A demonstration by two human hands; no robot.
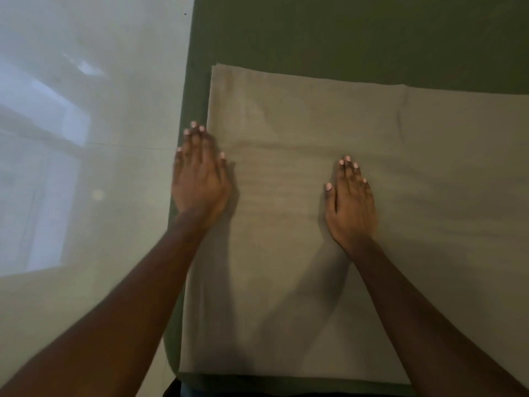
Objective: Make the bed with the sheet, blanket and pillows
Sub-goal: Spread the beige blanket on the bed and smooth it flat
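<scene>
So, a beige blanket [315, 124] is seen laid flat on the bed [174, 325], which is covered in a green sheet [357, 35]. Fair warning: the shot is a bit blurred, so whether the beige cloth is really a blanket or some other folded layer can't be told for sure. Its far edge is seen running straight across, with bare green sheet beyond it. A narrow green strip is left showing along its left side and along the near edge too. On the right the blanket is cut off by the frame. A faint vertical crease can be made out towards its far right part, and a few soft ripples are seen across the middle.

Both hands are laid palm down on it, nothing gripped. The left hand [200, 179] is placed right at the blanket's left edge, fingers straight and close together, with the outer fingers reaching over onto the green strip. The right hand [352, 202] is pressed flat further in, well apart from the left, fingers straight and together, thumb tucked alongside. Shadows of both forearms are thrown onto the cloth nearer the camera.

To the left of the bed a pale glossy floor [100, 138] is seen, with a bright window-like reflection on it
</scene>
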